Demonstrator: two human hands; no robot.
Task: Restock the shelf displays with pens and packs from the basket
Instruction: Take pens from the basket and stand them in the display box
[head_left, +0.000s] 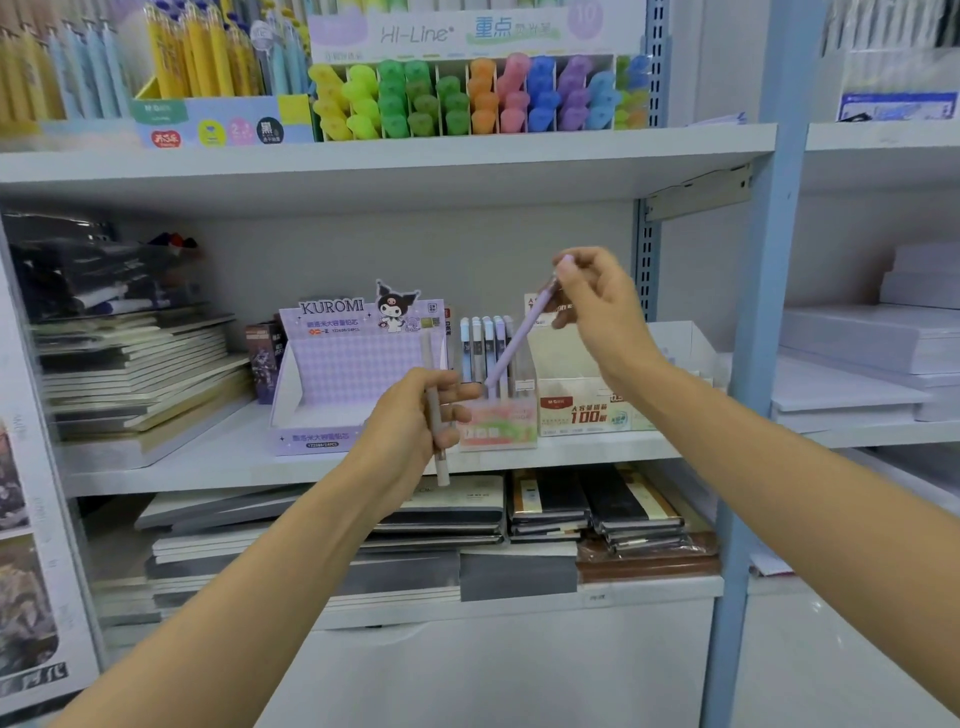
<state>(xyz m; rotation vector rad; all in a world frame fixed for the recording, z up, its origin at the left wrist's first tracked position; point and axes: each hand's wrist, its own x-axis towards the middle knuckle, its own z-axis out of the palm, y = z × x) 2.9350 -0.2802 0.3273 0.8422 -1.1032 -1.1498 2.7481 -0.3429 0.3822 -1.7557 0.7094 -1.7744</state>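
My right hand (592, 301) pinches the top end of a lilac pen (517, 335). The pen slants down to the left, its lower tip inside a clear pen display box (498, 428) on the middle shelf, where several pale pens stand upright. My left hand (415, 426) grips a grey-white pen (434, 415) held upright, just left of that box. A purple Kuromi display box (358, 364) stands behind my left hand. No basket is in view.
A cream refill box (582, 410) marked 100 sits right of the pen box. Notebooks (140, 374) are stacked at the left and on the lower shelf. Highlighters (478, 98) fill the top shelf. A blue shelf upright (753, 332) stands at the right.
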